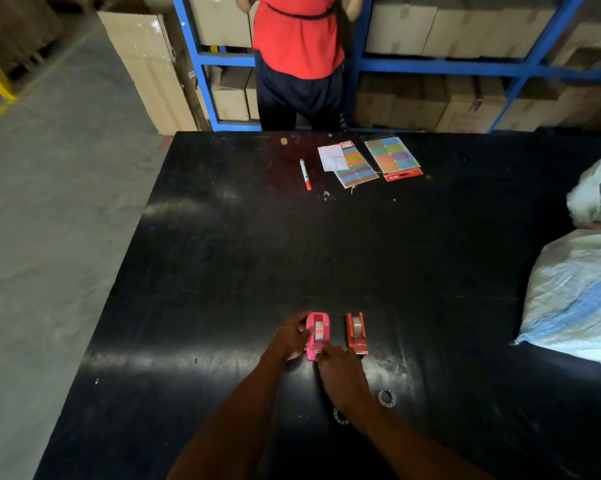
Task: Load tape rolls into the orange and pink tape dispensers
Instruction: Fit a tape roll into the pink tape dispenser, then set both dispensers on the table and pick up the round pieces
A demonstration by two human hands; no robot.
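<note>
A: Bench [223,254] first: black, glossy, wide, with white sacks [579,296] at its right edge and a person in a red top standing at the far side. Your work sits near you, in the middle.

B: And the dispensers?

A: 2 of them, side by side and just apart. The pink tape dispenser [317,336] is on the left, the orange tape dispenser [356,332] on the right. Each seems to carry a pale tape roll in its cradle already, so you look close to finished.

B: My hands?

A: Your left hand [290,337] wraps the pink body's left side, its grip clamped on it to steady it. Your right hand [340,375] reaches to the near cutter end; fingers are touching there, but I cannot tell whether they pinch the tape end or just rest.

B: How will it handle?

A: Likely light, hard plastic that slides on this slick top, so keep your left hand bracing the base. Hold the sides, not the serrated cutter. The tape itself is thin and sticky; take it by the free end only.

B: Anything smaller?

A: 2 small rings [386,398] lie near your right wrist.
</note>
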